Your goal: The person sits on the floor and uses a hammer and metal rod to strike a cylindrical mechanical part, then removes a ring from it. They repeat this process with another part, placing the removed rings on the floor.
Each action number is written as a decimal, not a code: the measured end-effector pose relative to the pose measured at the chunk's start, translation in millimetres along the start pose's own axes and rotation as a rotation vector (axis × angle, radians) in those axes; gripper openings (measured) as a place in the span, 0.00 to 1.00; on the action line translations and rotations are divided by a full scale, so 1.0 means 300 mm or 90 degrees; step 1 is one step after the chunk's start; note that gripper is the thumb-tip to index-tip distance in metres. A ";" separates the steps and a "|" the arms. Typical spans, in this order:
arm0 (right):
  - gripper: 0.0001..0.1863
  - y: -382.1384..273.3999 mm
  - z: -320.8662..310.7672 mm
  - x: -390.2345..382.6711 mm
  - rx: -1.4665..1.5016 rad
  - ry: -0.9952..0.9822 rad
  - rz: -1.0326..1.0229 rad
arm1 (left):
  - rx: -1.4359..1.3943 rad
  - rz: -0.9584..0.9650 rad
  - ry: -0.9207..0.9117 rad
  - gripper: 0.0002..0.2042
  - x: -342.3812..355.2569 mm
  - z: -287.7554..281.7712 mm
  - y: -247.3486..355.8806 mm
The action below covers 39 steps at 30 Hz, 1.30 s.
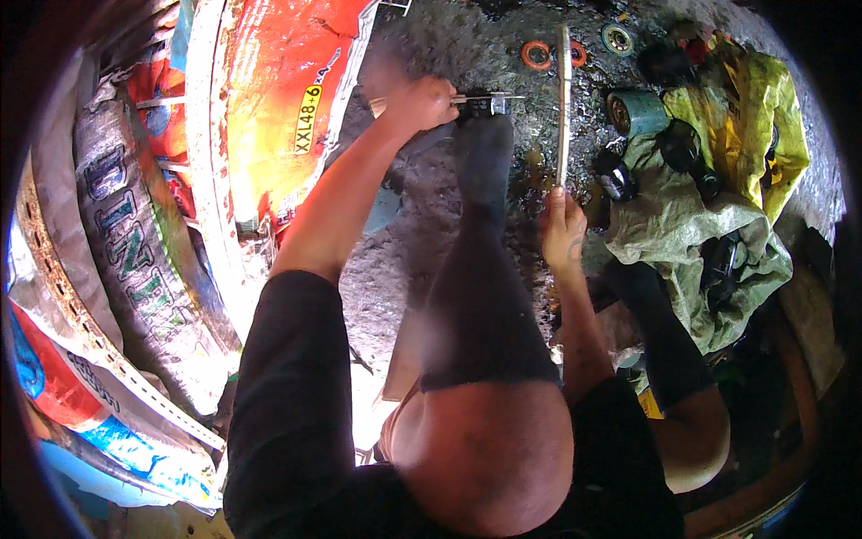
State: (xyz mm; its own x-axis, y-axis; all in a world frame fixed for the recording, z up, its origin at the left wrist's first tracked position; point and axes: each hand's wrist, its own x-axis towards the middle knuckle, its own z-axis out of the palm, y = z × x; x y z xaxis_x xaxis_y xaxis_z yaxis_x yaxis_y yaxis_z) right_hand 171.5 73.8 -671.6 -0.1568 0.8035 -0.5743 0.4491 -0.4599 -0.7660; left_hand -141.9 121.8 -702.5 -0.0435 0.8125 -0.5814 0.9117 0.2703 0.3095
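My left hand (422,103) is closed around a thin metal rod with a pale, wood-like end (377,107) showing on its left side. The rod's shaft (465,99) reaches right, over a small dark block with a metal piece (489,104). My foot in a dark sock (485,148) is against the near side of that block. Lower and to the right, my right hand (563,229) grips the near end of a long, flat, pale bar (564,108). That bar points away from me across the wet, dirty ground.
Beyond the bar lie two orange rings (536,56) and a pale-rimmed wheel (617,39). A green can (637,114), dark round parts (614,174) and a crumpled green-and-yellow sack (691,242) are at right. Printed sheets (278,108) and rusty metal strips (220,135) stand at left.
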 end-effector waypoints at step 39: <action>0.26 -0.012 0.106 -0.092 -0.196 0.005 -0.176 | 0.141 0.109 -0.029 0.17 0.060 -0.053 -0.007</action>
State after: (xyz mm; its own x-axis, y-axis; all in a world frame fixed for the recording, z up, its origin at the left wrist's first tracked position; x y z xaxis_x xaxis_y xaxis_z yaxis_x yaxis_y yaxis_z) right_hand 146.2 41.1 -662.1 -0.3026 0.8844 -0.3553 0.6334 -0.0920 -0.7684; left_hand -151.0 144.1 -701.6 0.1330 0.8114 -0.5692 0.9713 0.0074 0.2375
